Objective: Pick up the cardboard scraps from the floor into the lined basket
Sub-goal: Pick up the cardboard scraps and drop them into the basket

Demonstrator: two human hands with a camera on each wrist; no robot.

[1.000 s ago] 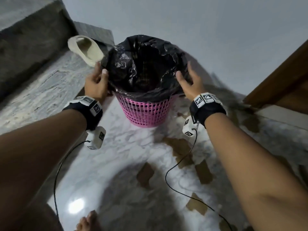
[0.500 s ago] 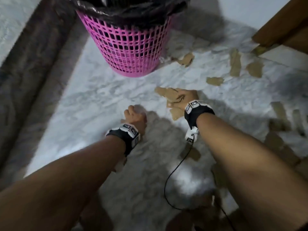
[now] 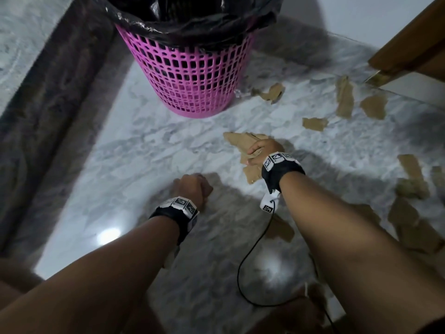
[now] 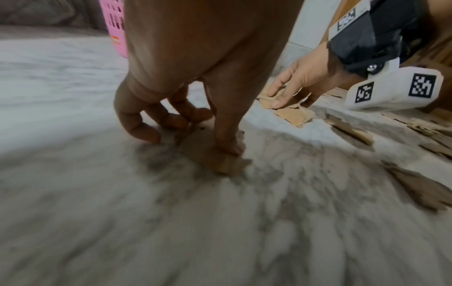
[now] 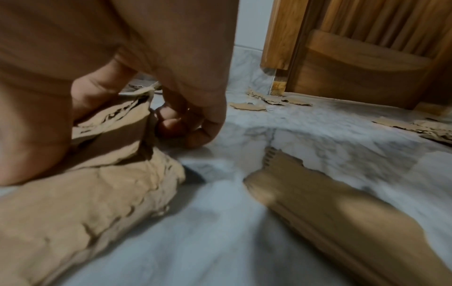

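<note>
Down on the marble floor (image 3: 125,169), both hands work among torn cardboard. The left hand (image 3: 193,186) is bent over a small brown scrap (image 4: 215,154); its thumb presses on the piece's top while the curled fingertips (image 4: 144,133) touch the floor just beside it. That view is blurred, so whether the fingers have actually got under the scrap is hard to say, though it looks like a pinch. The right hand (image 3: 263,151) sits on a larger torn piece of cardboard (image 3: 240,141), thumb and curled fingers closed on its ragged edge; the right wrist view shows the layered, corrugated piece (image 5: 115,123) held against the palm.

Beyond the hands stands the pink plastic basket (image 3: 190,75), upright, with a black bin liner (image 3: 192,22) folded over its rim. More cardboard scraps (image 3: 345,97) lie scattered to the right of the basket and along the right side of the floor, well apart from one another, some near the foot of a wooden door (image 5: 362,48). One long strip (image 5: 342,212) lies just beside the right hand. A black cable (image 3: 250,256) trails from the right wristband (image 3: 280,167) across the floor.
</note>
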